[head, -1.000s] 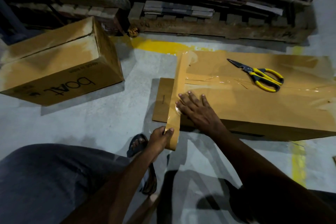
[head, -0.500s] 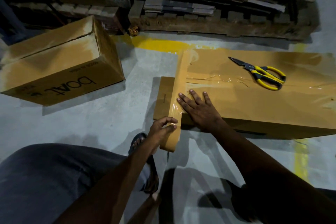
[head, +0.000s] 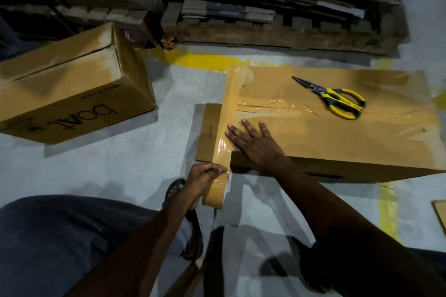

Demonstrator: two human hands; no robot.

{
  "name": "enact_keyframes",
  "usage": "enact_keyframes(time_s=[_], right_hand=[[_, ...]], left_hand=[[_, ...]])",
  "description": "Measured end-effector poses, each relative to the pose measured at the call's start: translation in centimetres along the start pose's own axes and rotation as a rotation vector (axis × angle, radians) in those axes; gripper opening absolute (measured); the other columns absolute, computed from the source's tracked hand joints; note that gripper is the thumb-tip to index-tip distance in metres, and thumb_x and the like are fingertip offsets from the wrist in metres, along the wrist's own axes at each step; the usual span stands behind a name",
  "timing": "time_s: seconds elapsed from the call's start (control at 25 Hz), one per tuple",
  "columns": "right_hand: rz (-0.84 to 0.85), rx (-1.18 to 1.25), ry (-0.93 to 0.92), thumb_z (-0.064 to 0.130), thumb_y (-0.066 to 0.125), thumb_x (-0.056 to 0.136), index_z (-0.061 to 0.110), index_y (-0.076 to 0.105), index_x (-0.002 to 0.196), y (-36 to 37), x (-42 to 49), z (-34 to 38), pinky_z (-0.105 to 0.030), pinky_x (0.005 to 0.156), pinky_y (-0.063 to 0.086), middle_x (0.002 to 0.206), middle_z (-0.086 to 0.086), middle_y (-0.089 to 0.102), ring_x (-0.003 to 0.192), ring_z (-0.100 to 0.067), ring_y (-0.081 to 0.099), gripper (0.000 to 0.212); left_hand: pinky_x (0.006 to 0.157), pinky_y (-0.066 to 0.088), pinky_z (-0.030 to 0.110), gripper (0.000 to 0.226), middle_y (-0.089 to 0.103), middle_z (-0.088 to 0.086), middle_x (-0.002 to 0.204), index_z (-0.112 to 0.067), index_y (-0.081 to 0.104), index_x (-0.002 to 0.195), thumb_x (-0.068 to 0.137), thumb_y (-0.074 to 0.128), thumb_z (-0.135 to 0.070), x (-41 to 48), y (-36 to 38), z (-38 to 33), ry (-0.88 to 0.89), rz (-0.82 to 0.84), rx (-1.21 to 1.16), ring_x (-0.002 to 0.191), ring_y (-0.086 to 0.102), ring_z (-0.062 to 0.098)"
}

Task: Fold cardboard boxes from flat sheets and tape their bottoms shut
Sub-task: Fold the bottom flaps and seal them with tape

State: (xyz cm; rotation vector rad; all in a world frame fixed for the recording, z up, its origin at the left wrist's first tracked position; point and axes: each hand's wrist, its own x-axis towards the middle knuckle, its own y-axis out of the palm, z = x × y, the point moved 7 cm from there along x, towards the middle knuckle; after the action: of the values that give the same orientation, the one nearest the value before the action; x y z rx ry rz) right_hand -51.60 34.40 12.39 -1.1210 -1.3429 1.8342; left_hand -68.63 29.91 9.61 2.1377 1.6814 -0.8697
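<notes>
The cardboard box (head: 350,142) lies on the floor (head: 135,166) before you, brown tape (head: 229,103) running across its left end to the tape roll (head: 214,194) your left hand (head: 204,176) grips just off its near edge, your right hand (head: 253,143) pressed flat, fingers spread, on its top, yellow-handled scissors (head: 337,100) lying farther back.

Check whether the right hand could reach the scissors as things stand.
Probably yes. The right hand lies flat on the box, the scissors lie on the same top face, and only taped cardboard lies between them. It would have to leave the tape.
</notes>
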Motion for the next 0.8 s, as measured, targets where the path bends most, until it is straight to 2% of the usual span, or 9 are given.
enact_keyframes(time_s=[0.08,0.12,0.2,0.28,0.32,0.4,0.52,0.64,0.8], right_hand=[[-0.048,0.152,0.069,0.047,0.045,0.097,0.030,0.007,0.156,-1.9,-0.2,-2.4,-0.056,0.120,0.005,0.165,0.001,-0.001,0.151,-0.027,0.001,0.073],[-0.165,0.212,0.184,0.041,0.046,0.097,0.029,0.017,0.155,-3.1,-0.9,-4.9,-0.055,0.120,0.010,0.165,-0.004,0.007,0.150,-0.029,0.007,0.067],[-0.378,0.222,0.545,0.032,0.046,0.097,0.024,0.028,0.152,-4.3,-4.1,-11.7,-0.057,0.117,0.017,0.161,-0.015,0.017,0.148,-0.037,0.015,0.058],[-0.324,0.213,0.846,0.030,0.045,0.099,0.023,0.028,0.152,-2.9,-8.3,-17.8,-0.061,0.114,0.019,0.159,-0.021,0.019,0.146,-0.042,0.016,0.056],[-0.269,0.233,0.915,0.029,0.045,0.100,0.025,0.028,0.151,-2.1,-9.9,-19.6,-0.064,0.112,0.021,0.159,-0.021,0.019,0.146,-0.042,0.016,0.054],[-0.222,0.243,0.934,0.026,0.047,0.100,0.025,0.033,0.147,-1.4,-11.5,-21.3,-0.066,0.104,0.030,0.155,-0.018,0.024,0.142,-0.043,0.023,0.049],[-0.273,0.187,0.954,0.021,0.056,0.094,0.012,0.045,0.131,-2.2,-11.7,-22.1,-0.058,0.089,0.045,0.131,-0.022,0.043,0.119,-0.043,0.044,0.040],[-0.305,0.312,1.012,0.033,0.062,0.089,0.008,0.046,0.119,-2.5,-11.8,-22.6,-0.052,0.082,0.049,0.114,-0.025,0.054,0.106,-0.045,0.054,0.042],[-0.196,0.455,0.992,0.049,0.070,0.083,0.007,0.054,0.116,-3.2,-10.9,-21.7,-0.044,0.083,0.052,0.109,-0.025,0.062,0.099,-0.042,0.061,0.056]], left_hand=[[0.089,0.049,0.039,0.013,0.073,0.004,0.097,-0.016,0.078,0.085,0.089,0.065,-0.018,0.1,0.1,-0.1,0.008,-0.020,-0.016,0.099,0.063,0.027],[0.087,0.049,0.037,0.013,0.072,0.004,0.096,-0.016,0.077,0.086,0.090,0.064,-0.015,0.1,0.3,-0.2,0.014,-0.022,-0.025,0.098,0.063,0.025],[0.089,0.049,0.041,0.013,0.071,0.005,0.099,-0.016,0.076,0.087,0.090,0.064,-0.014,0.4,0.3,0.0,0.010,-0.026,-0.027,0.099,0.062,0.026],[0.095,0.047,0.049,0.012,0.070,0.006,0.107,-0.019,0.077,0.086,0.089,0.065,-0.020,0.6,0.2,0.4,-0.003,-0.016,-0.005,0.105,0.061,0.029],[0.097,0.047,0.051,0.012,0.068,0.006,0.110,-0.021,0.078,0.088,0.089,0.066,-0.024,0.6,0.2,0.7,-0.011,-0.013,0.011,0.107,0.060,0.031],[0.096,0.047,0.051,0.013,0.068,0.006,0.111,-0.020,0.077,0.090,0.089,0.065,-0.024,0.6,0.3,0.8,-0.023,-0.021,0.017,0.107,0.060,0.031],[0.094,0.048,0.046,0.013,0.069,0.007,0.108,-0.014,0.076,0.094,0.090,0.063,-0.017,0.4,0.5,0.5,-0.018,-0.033,0.003,0.104,0.061,0.030],[0.089,0.046,0.038,0.014,0.068,0.009,0.107,-0.008,0.074,0.097,0.090,0.063,-0.010,0.0,0.8,0.1,-0.005,-0.036,0.004,0.102,0.059,0.027],[0.087,0.046,0.036,0.016,0.066,0.001,0.104,-0.008,0.074,0.100,0.089,0.064,-0.009,-0.6,0.7,-0.6,-0.011,-0.012,-0.026,0.099,0.058,0.022]])
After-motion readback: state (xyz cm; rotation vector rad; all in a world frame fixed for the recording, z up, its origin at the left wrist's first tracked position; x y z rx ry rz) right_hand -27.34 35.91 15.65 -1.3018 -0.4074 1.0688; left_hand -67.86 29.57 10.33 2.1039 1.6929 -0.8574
